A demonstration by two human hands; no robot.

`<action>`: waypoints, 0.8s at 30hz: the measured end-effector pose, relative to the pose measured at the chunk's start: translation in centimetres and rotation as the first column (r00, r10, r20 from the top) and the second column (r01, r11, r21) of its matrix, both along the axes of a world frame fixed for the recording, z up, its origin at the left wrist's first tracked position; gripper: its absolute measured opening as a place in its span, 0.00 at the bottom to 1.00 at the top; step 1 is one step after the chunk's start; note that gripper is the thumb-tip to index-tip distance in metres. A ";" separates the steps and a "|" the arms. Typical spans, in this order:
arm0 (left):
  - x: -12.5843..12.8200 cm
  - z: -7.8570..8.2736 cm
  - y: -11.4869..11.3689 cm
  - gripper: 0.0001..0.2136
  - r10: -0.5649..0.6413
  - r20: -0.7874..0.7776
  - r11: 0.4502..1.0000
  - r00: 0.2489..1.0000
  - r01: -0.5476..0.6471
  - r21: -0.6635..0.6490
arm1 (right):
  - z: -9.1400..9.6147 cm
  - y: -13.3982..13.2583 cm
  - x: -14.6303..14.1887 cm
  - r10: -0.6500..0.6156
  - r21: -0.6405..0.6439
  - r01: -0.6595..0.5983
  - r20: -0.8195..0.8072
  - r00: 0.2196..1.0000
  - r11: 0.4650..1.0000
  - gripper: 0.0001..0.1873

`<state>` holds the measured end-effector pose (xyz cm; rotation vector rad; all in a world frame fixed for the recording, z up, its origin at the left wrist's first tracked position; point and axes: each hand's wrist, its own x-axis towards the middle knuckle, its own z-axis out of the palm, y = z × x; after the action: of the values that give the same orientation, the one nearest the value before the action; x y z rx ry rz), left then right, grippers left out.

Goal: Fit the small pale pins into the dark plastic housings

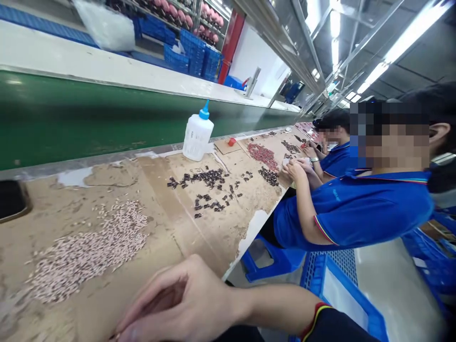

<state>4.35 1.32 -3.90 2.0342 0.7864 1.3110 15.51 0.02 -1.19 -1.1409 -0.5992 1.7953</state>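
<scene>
At the bottom edge of the head view is my right hand (192, 304), its fingers curled and pinched together. The fingertips are cut off by the frame's lower edge, and what they hold is too small and hidden to make out. My left hand is not in view. Nearest to the right hand, up and to the left, a spread pile of tiny pinkish pieces (96, 251) lies on the cardboard-covered table (160, 247). Farther up are several small dark shiny parts (210, 178), scattered in loose clusters.
A white squeeze bottle (197, 137) with a blue nozzle stands behind the dark parts. A red cap (231, 141) and a reddish pile (262, 156) lie beyond. A dark phone-like object (13, 200) is at left. Co-workers in blue shirts (349, 209) sit along the right.
</scene>
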 end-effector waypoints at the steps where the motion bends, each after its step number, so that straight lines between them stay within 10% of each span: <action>1: -0.7 0.3 -0.2 0.17 0.025 -0.031 1.000 0.999 -0.025 0.002 | 1.0 -0.5 -0.2 -0.066 0.033 0.065 0.042 0.997 0.997 0.28; 7: -5.1 4.4 -2.8 0.11 0.231 -0.183 0.973 0.956 -0.231 0.020 | 4.2 -3.2 0.8 -0.222 0.354 0.083 0.374 0.901 0.932 0.02; 15: -4.3 4.6 -3.0 0.06 0.236 -0.011 0.932 0.972 -0.229 -0.279 | 3.1 -3.5 0.6 -0.209 0.442 -0.064 0.541 0.814 0.894 0.05; 24: -5.2 3.7 -3.4 0.11 0.347 0.329 0.530 0.878 0.106 -0.841 | 1.7 -3.7 2.3 -0.330 0.543 -0.299 0.774 0.540 0.784 0.10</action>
<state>-0.86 -2.12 -0.23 0.8297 1.0686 1.0795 17.77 -3.71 0.54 -1.4577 -1.6294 0.7205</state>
